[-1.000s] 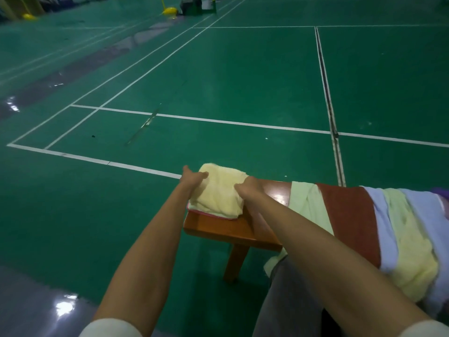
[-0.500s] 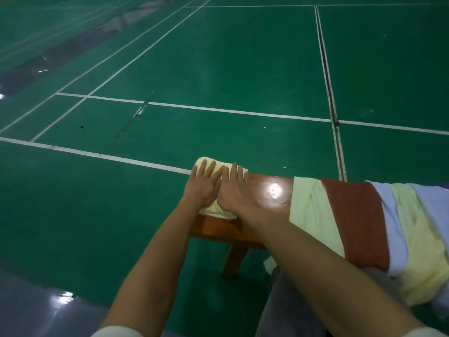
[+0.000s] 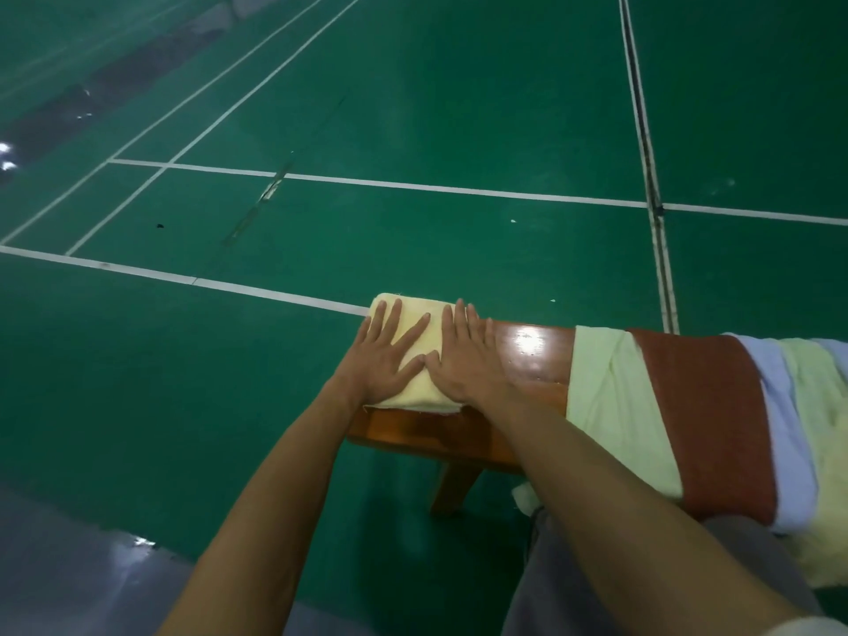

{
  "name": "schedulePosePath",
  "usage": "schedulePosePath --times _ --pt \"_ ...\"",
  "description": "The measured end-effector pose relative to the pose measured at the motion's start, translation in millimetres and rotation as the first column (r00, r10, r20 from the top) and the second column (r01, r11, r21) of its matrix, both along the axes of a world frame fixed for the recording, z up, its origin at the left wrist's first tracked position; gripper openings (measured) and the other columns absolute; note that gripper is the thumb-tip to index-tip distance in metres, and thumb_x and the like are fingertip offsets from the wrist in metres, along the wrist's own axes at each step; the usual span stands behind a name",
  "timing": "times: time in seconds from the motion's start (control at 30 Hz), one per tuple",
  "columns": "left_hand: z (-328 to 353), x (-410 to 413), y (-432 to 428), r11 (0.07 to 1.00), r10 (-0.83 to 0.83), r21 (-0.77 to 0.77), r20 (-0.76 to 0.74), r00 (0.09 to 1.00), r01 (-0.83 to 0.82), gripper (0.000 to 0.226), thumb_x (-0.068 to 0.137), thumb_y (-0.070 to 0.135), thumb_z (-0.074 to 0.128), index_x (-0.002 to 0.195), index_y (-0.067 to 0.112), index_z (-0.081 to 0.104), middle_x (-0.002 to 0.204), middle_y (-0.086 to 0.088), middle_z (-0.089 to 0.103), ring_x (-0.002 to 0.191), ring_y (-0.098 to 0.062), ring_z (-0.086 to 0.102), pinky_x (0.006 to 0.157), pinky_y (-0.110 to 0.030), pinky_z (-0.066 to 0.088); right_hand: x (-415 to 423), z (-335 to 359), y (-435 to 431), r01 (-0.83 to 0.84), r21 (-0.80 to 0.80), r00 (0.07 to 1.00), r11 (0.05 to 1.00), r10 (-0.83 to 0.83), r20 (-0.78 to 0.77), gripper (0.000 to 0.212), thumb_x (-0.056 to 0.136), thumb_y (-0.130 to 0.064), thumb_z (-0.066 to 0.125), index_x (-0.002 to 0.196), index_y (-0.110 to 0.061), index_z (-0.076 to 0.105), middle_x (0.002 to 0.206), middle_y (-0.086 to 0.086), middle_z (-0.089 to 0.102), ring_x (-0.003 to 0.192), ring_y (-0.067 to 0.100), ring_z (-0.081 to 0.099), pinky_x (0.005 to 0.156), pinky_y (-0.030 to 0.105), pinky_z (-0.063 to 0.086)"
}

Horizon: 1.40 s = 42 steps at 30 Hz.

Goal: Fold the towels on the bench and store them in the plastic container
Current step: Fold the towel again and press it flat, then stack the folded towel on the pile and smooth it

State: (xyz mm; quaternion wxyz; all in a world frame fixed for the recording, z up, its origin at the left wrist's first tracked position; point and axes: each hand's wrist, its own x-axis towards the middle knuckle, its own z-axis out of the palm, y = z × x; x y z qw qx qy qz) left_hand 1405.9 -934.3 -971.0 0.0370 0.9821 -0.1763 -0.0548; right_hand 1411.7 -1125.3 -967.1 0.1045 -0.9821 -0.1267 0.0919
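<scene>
1. Two hands lie flat, palms down, on a folded yellow towel (image 3: 415, 360) at the left end of the wooden bench (image 3: 527, 355).
2. Left hand (image 3: 383, 364): fingers straight and spread, pressing the towel's left half; it grips nothing.
3. Right hand (image 3: 463, 360): fingers straight and close together, pressing the towel's right half, its outer edge over the bare wood just beside the towel; it grips nothing either.
4. The thumbs nearly meet at the towel's middle.
5. Further right along the bench, unfolded towels hang over it side by side: a pale green towel (image 3: 605, 397), a rust-red towel (image 3: 706, 415), a light blue towel (image 3: 780, 433) and a pale yellow towel (image 3: 821, 452).
6. The right end of the bench and the last towels run off the picture's right edge.
7. Only one bench leg (image 3: 452, 491) shows, partly behind the right forearm.
8. The plastic container cannot be seen.
</scene>
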Motion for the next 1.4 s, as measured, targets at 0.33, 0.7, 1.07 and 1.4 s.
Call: schedulePosePath --times 0.33,0.7,1.07,1.4 --pt "20.2 10.3 -20.7 0.991 0.13 0.038 -0.037 0.991 -0.129 0.057 0.105 0.055 0.003 0.16 0.042 -0.004 0.171 -0.004 -0.001 0.157 -0.028 -0.007 0.127 -0.049 0.004 -19.1 21.9 39.4 0.111 -0.004 0.994 0.994 -0.111 0.018 0.071 0.104 -0.037 0.021 0.16 -0.001 -0.003 0.168 0.02 -0.01 0.155 0.034 -0.014 0.124 0.056 -0.007" --pt "-3.3 2.6 -17.5 0.984 0.176 -0.037 0.002 0.984 -0.176 0.056 0.103 0.057 0.004 0.157 0.05 -0.009 0.169 0.007 -0.014 0.155 -0.019 -0.018 0.127 -0.048 0.0 -26.1 -10.8 21.0 0.057 0.028 0.995 0.998 -0.059 0.081 0.075 0.1 -0.048 0.01 0.161 -0.007 -0.005 0.167 0.017 -0.015 0.155 0.031 -0.018 0.123 0.057 -0.007" --pt "43.1 14.1 -45.7 0.956 0.21 0.228 -0.1 0.973 -0.183 0.062 0.104 0.056 0.02 0.161 0.04 0.004 0.171 -0.004 0.004 0.157 -0.029 0.0 0.125 -0.056 -0.001 -5.5 36.3 -23.5 -0.152 -0.088 0.974 0.984 0.134 -0.184 0.075 0.107 -0.052 0.025 0.162 -0.011 -0.004 0.169 0.011 -0.012 0.156 0.031 -0.009 0.125 0.056 -0.001" --pt "85.8 -7.6 -154.0 0.996 0.081 -0.03 0.012 0.997 -0.08 0.039 0.099 0.031 0.046 0.134 0.02 0.058 0.131 -0.012 0.063 0.123 -0.033 0.055 0.104 -0.044 0.043 -28.7 106.3 -94.7 -0.024 -0.035 0.993 0.999 0.02 -0.114 0.07 0.101 -0.031 0.045 0.16 -0.007 0.017 0.168 0.015 0.013 0.155 0.034 0.011 0.125 0.056 0.007"
